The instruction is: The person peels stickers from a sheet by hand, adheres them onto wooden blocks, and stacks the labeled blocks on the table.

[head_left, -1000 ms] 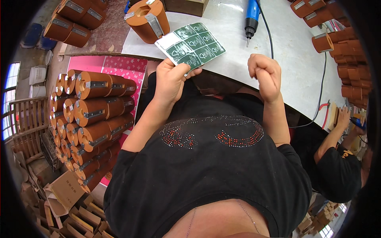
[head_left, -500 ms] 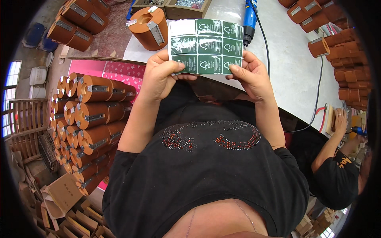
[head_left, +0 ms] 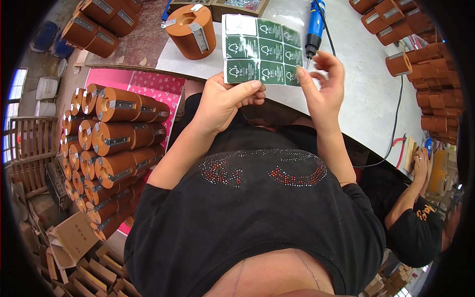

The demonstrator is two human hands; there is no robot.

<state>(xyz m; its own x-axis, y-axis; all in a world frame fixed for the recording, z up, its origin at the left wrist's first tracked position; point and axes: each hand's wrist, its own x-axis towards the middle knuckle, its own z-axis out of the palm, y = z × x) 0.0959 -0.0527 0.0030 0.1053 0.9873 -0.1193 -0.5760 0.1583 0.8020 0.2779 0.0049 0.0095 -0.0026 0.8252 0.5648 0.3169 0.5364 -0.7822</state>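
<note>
A sheet of green and white stickers (head_left: 272,52) is held up over the front of the table, its top left cell bare white. My left hand (head_left: 223,101) pinches the sheet's lower edge, thumb in front and fingers behind. My right hand (head_left: 324,86) is at the sheet's right edge, thumb and fingers apart; whether the thumb touches the edge is hard to tell. Left of the sheet, a brown wooden cylinder (head_left: 190,34) with metal plates stands on the table. A blue electric screwdriver (head_left: 315,29) lies behind my right hand, bit toward me.
Brown cylinders with metal strips (head_left: 116,133) are stacked at my left, and more cylinders (head_left: 435,81) line the far right. A wooden box of small metal parts (head_left: 240,7) stands at the back. A black cable and red-handled pliers (head_left: 400,146) lie near a co-worker's hand (head_left: 420,166).
My right hand has loosened from the sheet's right edge and its fingers have spread. The sheet has shifted slightly right and up, and my left hand has moved right with it.
</note>
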